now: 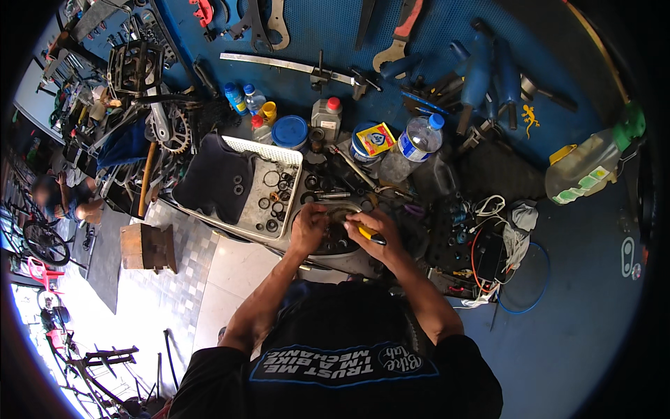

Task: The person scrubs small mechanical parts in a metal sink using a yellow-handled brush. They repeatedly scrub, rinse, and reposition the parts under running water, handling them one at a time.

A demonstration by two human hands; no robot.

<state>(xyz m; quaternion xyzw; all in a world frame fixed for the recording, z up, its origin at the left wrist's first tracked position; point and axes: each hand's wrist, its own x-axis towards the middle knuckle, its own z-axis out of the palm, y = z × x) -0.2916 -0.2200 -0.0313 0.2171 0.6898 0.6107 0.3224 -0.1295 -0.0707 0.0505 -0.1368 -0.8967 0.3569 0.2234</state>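
Observation:
My right hand [380, 239] is closed around a tool with a yellow-and-black handle [371, 234]; its working end is hidden by the fingers. My left hand [308, 229] is pinched close to it, and what its fingers hold is too small and dark to name. Between the two hands shows a dark, greasy round part [340, 214]. Both hands are over a round metal tray [336, 254] with small dark parts in it. Just left of my left hand stands a white plastic basket [296, 170] with several loose rings and a dark cloth [216, 178].
Behind the hands stand a grey bottle with a red cap [326, 120], a blue-lidded tub [289, 131] and a clear blue-capped bottle [421, 140]. Cables [488, 244] lie at right. Tools hang on a blue pegboard [300, 28]. Another person [66, 195] sits far left.

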